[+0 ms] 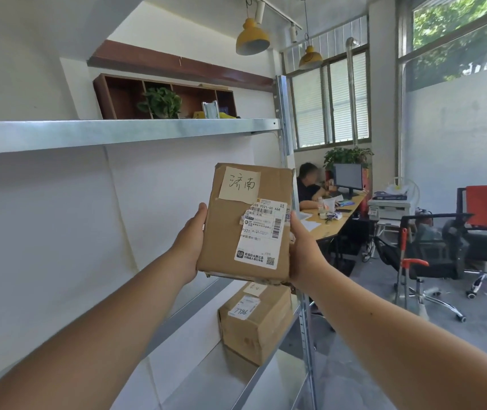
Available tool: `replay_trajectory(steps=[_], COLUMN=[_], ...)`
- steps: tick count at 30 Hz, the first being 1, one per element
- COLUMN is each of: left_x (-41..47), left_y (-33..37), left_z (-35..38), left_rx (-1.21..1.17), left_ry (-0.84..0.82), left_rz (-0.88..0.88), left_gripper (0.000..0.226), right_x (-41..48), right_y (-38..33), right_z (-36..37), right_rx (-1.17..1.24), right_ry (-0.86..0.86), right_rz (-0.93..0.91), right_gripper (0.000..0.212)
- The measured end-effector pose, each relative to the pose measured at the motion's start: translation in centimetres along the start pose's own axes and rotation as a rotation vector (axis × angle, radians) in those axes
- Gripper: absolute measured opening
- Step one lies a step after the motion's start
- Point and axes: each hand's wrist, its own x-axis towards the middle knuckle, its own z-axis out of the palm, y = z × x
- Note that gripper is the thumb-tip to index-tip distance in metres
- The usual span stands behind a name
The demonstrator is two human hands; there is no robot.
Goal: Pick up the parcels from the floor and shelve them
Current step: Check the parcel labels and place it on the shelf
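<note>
I hold a flat brown cardboard parcel [230, 232] upright in front of the metal shelving, at the height of the middle bay. It bears a handwritten paper note and a white shipping label. My left hand [190, 247] grips its left edge and my right hand [302, 253] grips its right edge. Below it, a second brown parcel [255, 324] marked 7786 rests on a lower metal shelf [206, 380], near the right upright post [305, 329].
The upper metal shelf [118, 133] runs across above the parcel. A white wall backs the shelving. To the right sit a desk [336, 220] with a seated person [308, 187], a monitor, office chairs [431, 250] and a printer.
</note>
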Motion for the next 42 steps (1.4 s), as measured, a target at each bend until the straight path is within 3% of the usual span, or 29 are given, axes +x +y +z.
replay_trajectory(steps=[8, 12, 17, 20, 25, 30, 33, 35, 38, 40, 42], left_x=[5.7, 8.6, 12.6, 14.4, 17.1, 18.4, 18.4, 18.6, 19.2, 19.7, 20.2], left_y=[2.2, 3.7, 3.3, 2.0, 0.4, 0.1, 0.2, 0.2, -0.4, -0.7, -0.8], left_z=[2.1, 2.0, 2.3, 2.8, 2.7, 4.1, 5.7, 6.6, 6.7, 6.4, 6.0], left_rx=[0.259, 0.445, 0.663, 0.930, 1.008, 1.012, 0.838, 0.758, 0.937, 1.041, 1.031], left_ry=[0.123, 0.181, 0.232, 0.270, 0.282, 0.280, 0.315, 0.242, 0.134, 0.140, 0.161], left_rz=[0.000, 0.027, 0.149, 0.272, 0.412, 0.337, 0.364, 0.353, 0.337, 0.326, 0.327], left_gripper=[0.065, 0.061, 0.040, 0.030, 0.021, 0.025, 0.037, 0.039, 0.059, 0.055, 0.036], right_x=[6.0, 8.4, 11.1, 12.3, 14.0, 15.8, 17.1, 17.7, 18.3, 18.6, 18.8], right_y=[-1.3, -0.7, 0.8, 2.1, 3.0, 2.8, 3.4, 3.7, 4.2, 4.3, 4.3], right_z=[-3.7, -4.6, -5.1, -5.1, -4.7, -3.5, -2.6, -2.0, -1.6, -1.5, -1.6], right_rx=[-0.058, -0.056, -0.064, -0.030, -0.004, -0.109, -0.200, -0.312, -0.436, -0.458, -0.462], right_ry=[-0.162, -0.217, -0.222, -0.205, -0.156, -0.120, -0.066, -0.022, 0.033, 0.047, 0.057], right_rz=[0.143, 0.192, 0.166, 0.172, 0.188, 0.195, 0.191, 0.188, 0.181, 0.186, 0.192], right_gripper=[0.074, 0.095, 0.127, 0.129, 0.156, 0.135, 0.132, 0.133, 0.135, 0.133, 0.129])
